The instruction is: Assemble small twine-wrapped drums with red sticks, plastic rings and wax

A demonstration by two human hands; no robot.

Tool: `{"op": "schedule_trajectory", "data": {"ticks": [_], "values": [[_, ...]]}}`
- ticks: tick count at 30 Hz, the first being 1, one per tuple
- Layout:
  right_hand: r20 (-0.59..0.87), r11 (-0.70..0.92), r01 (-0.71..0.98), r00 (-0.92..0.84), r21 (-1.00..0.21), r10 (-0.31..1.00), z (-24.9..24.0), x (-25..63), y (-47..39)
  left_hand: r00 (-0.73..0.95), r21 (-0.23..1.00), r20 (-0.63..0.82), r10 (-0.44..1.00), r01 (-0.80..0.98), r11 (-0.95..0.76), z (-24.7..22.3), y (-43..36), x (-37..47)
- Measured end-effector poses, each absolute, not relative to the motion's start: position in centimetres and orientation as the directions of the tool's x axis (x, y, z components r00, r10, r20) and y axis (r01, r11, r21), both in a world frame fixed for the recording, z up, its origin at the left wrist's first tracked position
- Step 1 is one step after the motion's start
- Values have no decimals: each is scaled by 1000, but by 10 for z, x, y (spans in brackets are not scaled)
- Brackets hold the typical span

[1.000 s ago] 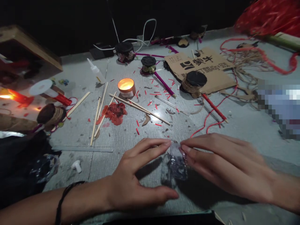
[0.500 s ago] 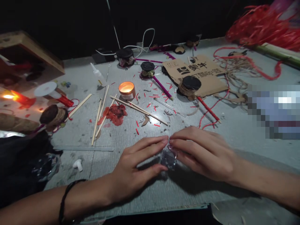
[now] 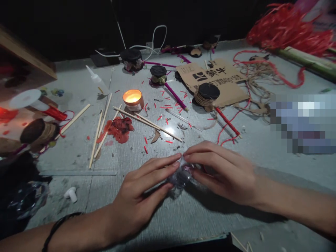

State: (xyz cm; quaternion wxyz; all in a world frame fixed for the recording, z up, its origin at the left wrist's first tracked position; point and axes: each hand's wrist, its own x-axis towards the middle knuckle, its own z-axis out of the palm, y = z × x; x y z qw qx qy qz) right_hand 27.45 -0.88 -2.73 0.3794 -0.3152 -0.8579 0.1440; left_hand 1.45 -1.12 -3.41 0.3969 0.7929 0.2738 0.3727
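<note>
A crumpled piece of clear plastic film (image 3: 181, 176) lies between my two hands just above the grey tabletop. My left hand (image 3: 143, 189) has its fingers along the plastic's left side, with the thumb below. From the right, my right hand (image 3: 223, 171) curls its fingers over the other side, its fingertips close to those of the left. A small pinkish spot shows within the plastic, too blurred to name. Beyond the hands lie thin wooden sticks (image 3: 149, 123), a lit candle in a tin (image 3: 133, 99) and hardened red wax (image 3: 119, 129).
Small black-topped drums, one with a red-wrapped handle (image 3: 228, 121), lie farther back. A cardboard piece (image 3: 223, 75) and twine are behind them. A spool (image 3: 26, 99) and a glue bottle (image 3: 96, 78) stand left; a white cap (image 3: 70, 194) lies near my left forearm.
The view has turned slightly, so the table's things sit farther left. More of the crinkled plastic shows between my fingers, and both hands stay on it.
</note>
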Motion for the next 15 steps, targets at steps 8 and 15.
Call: {"op": "schedule_trajectory", "data": {"ticks": [8, 15], "values": [[605, 788, 437, -506, -434, 614, -24, 275, -12, 524, 893, 326, 787, 104, -439, -35, -15, 17], [538, 782, 458, -567, -423, 624, -26, 270, -14, 571, 880, 359, 738, 57, -471, -35, -15, 15]]}}
